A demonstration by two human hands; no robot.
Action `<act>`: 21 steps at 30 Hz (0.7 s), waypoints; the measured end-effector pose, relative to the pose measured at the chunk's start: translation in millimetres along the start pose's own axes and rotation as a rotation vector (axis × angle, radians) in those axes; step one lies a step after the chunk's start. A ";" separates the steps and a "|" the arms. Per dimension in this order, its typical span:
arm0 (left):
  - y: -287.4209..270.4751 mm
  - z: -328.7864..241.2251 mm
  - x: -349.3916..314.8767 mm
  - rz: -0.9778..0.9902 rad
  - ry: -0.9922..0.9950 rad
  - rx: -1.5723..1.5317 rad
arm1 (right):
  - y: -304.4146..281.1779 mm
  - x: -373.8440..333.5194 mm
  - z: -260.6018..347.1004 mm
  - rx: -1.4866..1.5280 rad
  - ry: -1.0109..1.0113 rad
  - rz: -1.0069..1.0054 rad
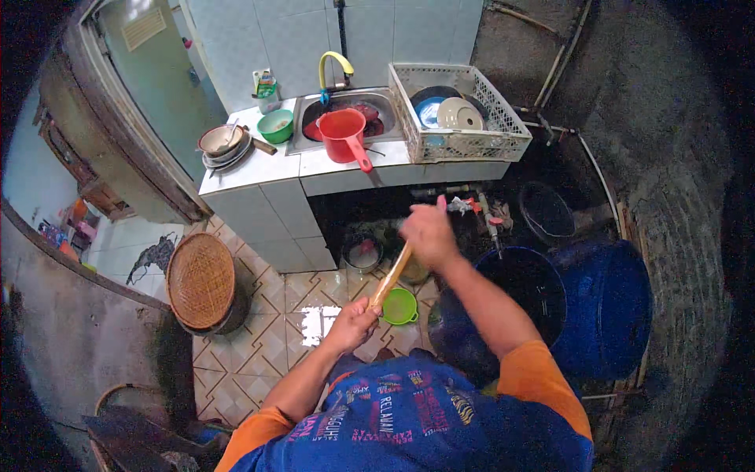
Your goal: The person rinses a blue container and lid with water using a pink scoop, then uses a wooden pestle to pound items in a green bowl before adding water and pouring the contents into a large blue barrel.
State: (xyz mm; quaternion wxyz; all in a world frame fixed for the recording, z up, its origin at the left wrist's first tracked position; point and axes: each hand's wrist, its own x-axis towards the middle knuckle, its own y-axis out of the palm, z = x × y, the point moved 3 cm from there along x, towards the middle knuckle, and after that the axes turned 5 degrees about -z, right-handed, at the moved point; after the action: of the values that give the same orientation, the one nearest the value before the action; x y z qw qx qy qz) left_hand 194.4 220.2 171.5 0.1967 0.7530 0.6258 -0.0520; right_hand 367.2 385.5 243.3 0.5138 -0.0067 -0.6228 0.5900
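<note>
A dipper [344, 135] sits on the sink [377, 102] edge, a dish rack [460, 118] to its right, stacked bowls [224, 145] to its left.

Head camera looks steeply down, wide, near hands [393, 271].

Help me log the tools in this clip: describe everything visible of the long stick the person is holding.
The stick is a long, slim, pale yellowish-tan rod, wood or bamboo by its look. It slants from lower left to upper right above the tiled floor. The left hand grips its lower end; the right hand closes round its upper end, hiding the tip. Nothing else visibly touches it.
</note>
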 end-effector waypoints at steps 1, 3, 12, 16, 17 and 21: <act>-10.0 10.7 -2.3 0.012 0.026 -0.018 | 0.0 5.4 -19.0 0.069 0.176 -0.067; -14.0 -5.7 -9.6 -0.079 0.044 0.042 | -9.8 -4.3 -54.5 0.109 0.412 -0.317; -32.6 9.3 18.6 -0.320 0.034 -0.054 | -29.7 -20.9 24.6 0.393 0.268 -0.459; 2.8 -10.8 18.7 -0.139 0.040 -0.036 | -5.2 -28.2 89.7 0.358 -0.200 -0.072; 5.3 -9.5 18.9 -0.125 0.111 -0.043 | 4.3 -32.4 80.8 0.320 -0.199 -0.055; -4.8 8.6 20.5 -0.143 0.263 0.151 | 6.8 -12.6 27.8 0.014 0.040 -0.089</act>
State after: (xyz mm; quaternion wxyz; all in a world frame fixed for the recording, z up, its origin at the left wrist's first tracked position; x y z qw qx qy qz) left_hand 195.5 236.7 155.9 0.0518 0.7196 0.6923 -0.0138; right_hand 351.0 359.6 236.5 0.5517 0.0129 -0.6080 0.5708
